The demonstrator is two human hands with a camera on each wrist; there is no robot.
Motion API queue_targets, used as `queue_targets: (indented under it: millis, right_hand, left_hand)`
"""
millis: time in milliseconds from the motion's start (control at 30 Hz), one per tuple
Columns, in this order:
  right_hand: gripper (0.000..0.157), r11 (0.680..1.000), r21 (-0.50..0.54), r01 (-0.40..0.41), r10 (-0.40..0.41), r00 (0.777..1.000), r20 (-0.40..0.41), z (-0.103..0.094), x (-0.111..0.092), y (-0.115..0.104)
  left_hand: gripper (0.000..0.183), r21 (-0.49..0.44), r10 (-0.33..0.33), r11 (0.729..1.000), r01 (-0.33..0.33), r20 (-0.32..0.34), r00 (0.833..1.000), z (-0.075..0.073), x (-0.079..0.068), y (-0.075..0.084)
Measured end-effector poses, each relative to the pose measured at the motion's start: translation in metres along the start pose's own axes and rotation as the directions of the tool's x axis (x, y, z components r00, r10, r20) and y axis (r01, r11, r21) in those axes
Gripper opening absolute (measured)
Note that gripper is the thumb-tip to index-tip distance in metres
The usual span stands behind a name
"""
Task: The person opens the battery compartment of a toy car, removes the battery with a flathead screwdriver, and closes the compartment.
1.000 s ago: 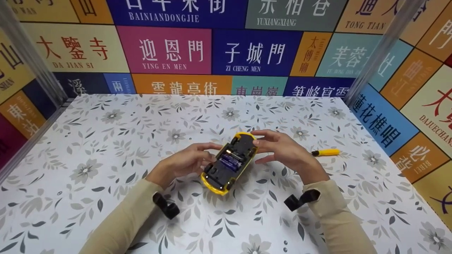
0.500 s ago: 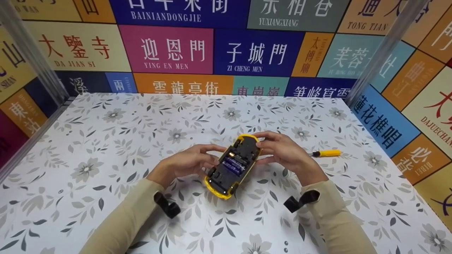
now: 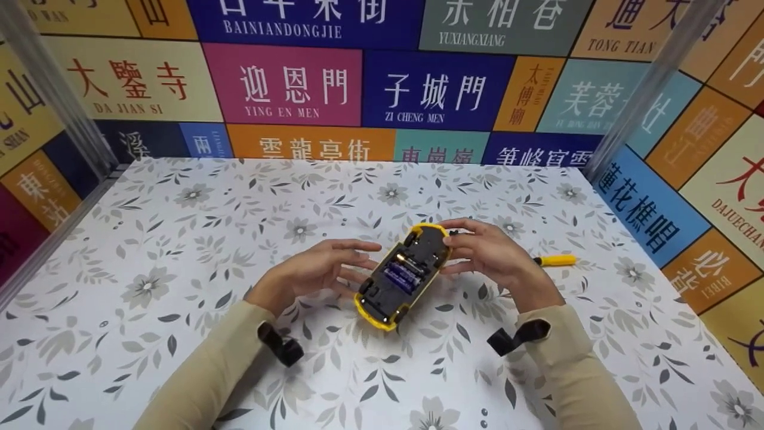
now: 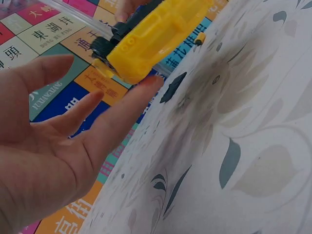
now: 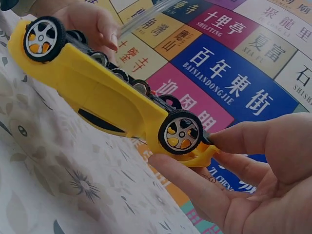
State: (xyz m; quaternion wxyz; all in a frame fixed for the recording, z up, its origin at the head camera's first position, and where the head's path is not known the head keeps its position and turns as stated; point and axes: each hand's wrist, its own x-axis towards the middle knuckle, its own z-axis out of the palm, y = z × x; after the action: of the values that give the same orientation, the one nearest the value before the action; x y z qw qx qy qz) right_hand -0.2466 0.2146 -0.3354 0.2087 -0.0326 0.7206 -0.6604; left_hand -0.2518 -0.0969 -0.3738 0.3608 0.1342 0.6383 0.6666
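Note:
A yellow toy car [image 3: 403, 278] is held upside down above the table, its black underside facing up. Several purple batteries [image 3: 401, 278] lie in the uncovered compartment of the underside. My right hand [image 3: 486, 254] pinches the car's far end between thumb and fingers, as the right wrist view also shows. My left hand [image 3: 313, 269] is beside the near end with fingers spread and extended. In the left wrist view one fingertip is right by the yellow body [image 4: 151, 41]; whether it touches, I cannot tell.
A screwdriver with a yellow handle [image 3: 558, 260] lies right of my right hand, its shaft hidden behind the wrist. The table [image 3: 268, 197] wears a white floral cover. Panels with printed characters [image 3: 439, 89] stand along the back and sides.
The left fingers have come away from the car's side and spread. The car has shifted slightly to the right with my right hand, which now covers more of the screwdriver.

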Motion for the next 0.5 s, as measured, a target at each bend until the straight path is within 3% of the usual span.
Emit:
queue_targets:
  millis: [167, 333, 500]
  right_hand:
    - [0.045, 0.999, 0.044, 0.0, 0.002, 0.999, -0.033, -0.014, -0.003, -0.002]
    - [0.048, 0.992, 0.124, 0.01, 0.003, 0.994, -0.106, -0.023, -0.006, -0.004]
    - [0.052, 0.982, 0.188, 0.036, 0.001, 0.981, -0.194, -0.022, -0.005, -0.006]
  left_hand:
    - [0.054, -0.092, 0.025, 0.995, -0.039, -0.148, 0.989, -0.002, 0.003, -0.001]
    - [0.053, -0.205, 0.021, 0.975, -0.085, -0.298, 0.954, 0.002, 0.006, 0.001]
    - [0.052, -0.29, -0.01, 0.952, -0.102, -0.36, 0.933, 0.012, 0.003, 0.008]
